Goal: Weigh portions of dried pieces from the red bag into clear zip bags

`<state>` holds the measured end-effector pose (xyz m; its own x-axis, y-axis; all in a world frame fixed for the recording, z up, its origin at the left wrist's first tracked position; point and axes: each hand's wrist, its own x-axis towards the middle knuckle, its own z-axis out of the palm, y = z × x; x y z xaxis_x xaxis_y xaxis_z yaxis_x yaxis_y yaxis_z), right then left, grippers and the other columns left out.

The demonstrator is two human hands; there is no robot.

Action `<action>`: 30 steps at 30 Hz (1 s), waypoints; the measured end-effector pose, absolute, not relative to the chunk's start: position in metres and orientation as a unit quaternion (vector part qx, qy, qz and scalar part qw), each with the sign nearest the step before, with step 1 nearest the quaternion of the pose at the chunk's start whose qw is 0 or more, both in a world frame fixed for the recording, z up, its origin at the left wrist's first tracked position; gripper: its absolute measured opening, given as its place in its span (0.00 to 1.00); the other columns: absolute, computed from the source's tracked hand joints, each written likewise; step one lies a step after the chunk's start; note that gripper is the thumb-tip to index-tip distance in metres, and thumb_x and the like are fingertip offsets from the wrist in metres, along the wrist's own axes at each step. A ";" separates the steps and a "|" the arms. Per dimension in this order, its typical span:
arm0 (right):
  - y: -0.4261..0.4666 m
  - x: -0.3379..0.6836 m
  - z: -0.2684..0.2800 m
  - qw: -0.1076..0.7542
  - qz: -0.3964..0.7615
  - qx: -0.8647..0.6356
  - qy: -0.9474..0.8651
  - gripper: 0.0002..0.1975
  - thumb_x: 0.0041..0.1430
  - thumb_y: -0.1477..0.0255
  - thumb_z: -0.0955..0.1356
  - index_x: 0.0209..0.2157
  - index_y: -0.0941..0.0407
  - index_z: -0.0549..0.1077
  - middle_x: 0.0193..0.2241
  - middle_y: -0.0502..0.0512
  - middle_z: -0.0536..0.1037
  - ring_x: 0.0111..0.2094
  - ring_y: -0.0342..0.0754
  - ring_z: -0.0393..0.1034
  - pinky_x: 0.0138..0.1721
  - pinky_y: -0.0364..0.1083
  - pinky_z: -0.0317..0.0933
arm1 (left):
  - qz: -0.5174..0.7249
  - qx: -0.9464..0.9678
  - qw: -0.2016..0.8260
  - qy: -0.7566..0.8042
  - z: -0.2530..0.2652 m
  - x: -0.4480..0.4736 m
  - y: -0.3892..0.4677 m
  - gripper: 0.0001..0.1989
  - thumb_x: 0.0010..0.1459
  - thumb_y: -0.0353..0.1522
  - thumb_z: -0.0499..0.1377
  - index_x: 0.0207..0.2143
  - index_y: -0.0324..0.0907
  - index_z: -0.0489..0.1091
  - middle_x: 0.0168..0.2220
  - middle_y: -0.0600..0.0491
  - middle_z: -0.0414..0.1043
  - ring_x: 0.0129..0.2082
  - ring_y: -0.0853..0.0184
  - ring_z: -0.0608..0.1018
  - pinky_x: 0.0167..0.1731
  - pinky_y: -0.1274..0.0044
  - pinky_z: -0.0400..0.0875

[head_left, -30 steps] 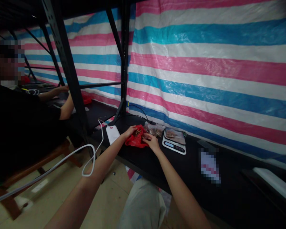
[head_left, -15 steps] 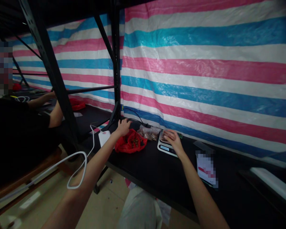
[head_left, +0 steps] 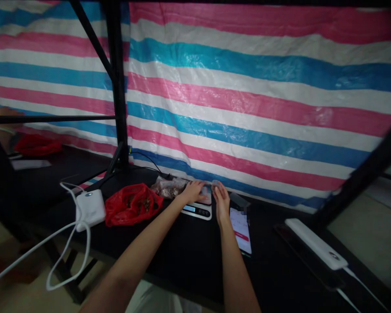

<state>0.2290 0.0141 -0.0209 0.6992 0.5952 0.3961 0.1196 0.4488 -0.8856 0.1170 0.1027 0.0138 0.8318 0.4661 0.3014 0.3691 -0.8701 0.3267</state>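
Note:
My left hand (head_left: 193, 191) is over the left side of a small white digital scale (head_left: 209, 215), fingers apart. A flat, pinkish see-through packet (head_left: 207, 196) seems to lie on the scale's plate, partly behind those fingers. At the scale's right edge, my right hand (head_left: 222, 203) has its fingers closed around a small clear plastic piece (head_left: 216, 184), whose exact kind I cannot make out. Left of the scale sits a clear bag of small brownish pieces (head_left: 168, 188), beside an open red plastic bag (head_left: 124, 203) with similar bits inside.
A lit phone (head_left: 240, 230) lies right of my right forearm. Farther right is a white power bank (head_left: 316, 243) with a cable, on a dark flat object. Another white power bank (head_left: 93, 206) with a looping cable stands left. Black shelf posts (head_left: 117, 87) frame the table.
My left hand has moved right, from above the red bag to the scale. My right hand has shifted off the plate to its right edge. The view has turned right.

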 end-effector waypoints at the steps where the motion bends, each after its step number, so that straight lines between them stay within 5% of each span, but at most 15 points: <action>1: 0.015 0.230 -0.021 0.778 0.153 -0.498 -0.351 0.29 0.49 0.59 0.66 0.51 0.56 0.61 0.45 0.59 0.73 0.46 0.50 0.68 0.46 0.52 0.61 | 0.191 0.945 0.139 0.225 0.012 0.121 0.104 0.33 0.49 0.41 0.59 0.56 0.41 0.55 0.54 0.41 0.60 0.54 0.54 0.62 0.52 0.61 0.53; 11: 0.019 0.229 -0.017 0.787 0.152 -0.496 -0.334 0.22 0.47 0.61 0.67 0.44 0.56 0.65 0.43 0.58 0.73 0.45 0.49 0.68 0.45 0.51 0.60 | 0.379 0.824 0.386 0.171 0.001 0.113 0.119 0.22 0.46 0.37 0.63 0.44 0.36 0.69 0.43 0.45 0.72 0.43 0.62 0.73 0.47 0.73 0.64; 17: 0.017 0.212 -0.004 0.751 0.103 -0.517 -0.398 0.22 0.49 0.62 0.66 0.45 0.57 0.67 0.45 0.58 0.72 0.45 0.49 0.66 0.47 0.50 0.59 | 0.358 0.757 0.529 0.137 0.011 0.101 0.112 0.19 0.51 0.36 0.58 0.44 0.35 0.70 0.39 0.47 0.74 0.39 0.63 0.75 0.40 0.76 0.68; 30: 0.007 0.197 0.013 0.765 0.036 -0.488 -0.419 0.18 0.50 0.66 0.67 0.43 0.56 0.68 0.45 0.58 0.71 0.46 0.49 0.65 0.47 0.49 0.58 | 0.363 0.695 0.615 0.089 0.017 0.100 0.096 0.22 0.48 0.43 0.59 0.39 0.36 0.72 0.27 0.52 0.74 0.27 0.68 0.73 0.26 0.81 0.66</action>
